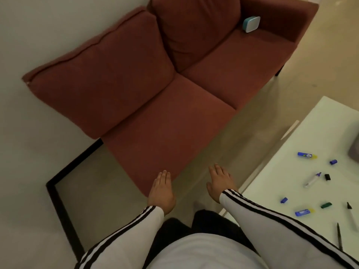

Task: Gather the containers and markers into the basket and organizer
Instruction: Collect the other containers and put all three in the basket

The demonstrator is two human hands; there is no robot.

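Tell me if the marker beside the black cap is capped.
Uncapped: the marker shows a bare purple tip; the black cap lies apart.

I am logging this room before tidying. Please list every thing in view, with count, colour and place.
sofa: one, dark red, by wall
container: one, teal and white, far sofa corner
table: one, white, right
glue sticks: two, blue, on table
loose caps: four, blue, black, green, on table
markers: two, white, uncapped, on table
thin stick: one, black, table's near edge
grey thing: one, right edge
frame: one, black, floor at left
left hand: one, fingers straight, over sofa edge
right hand: one, open, over floor
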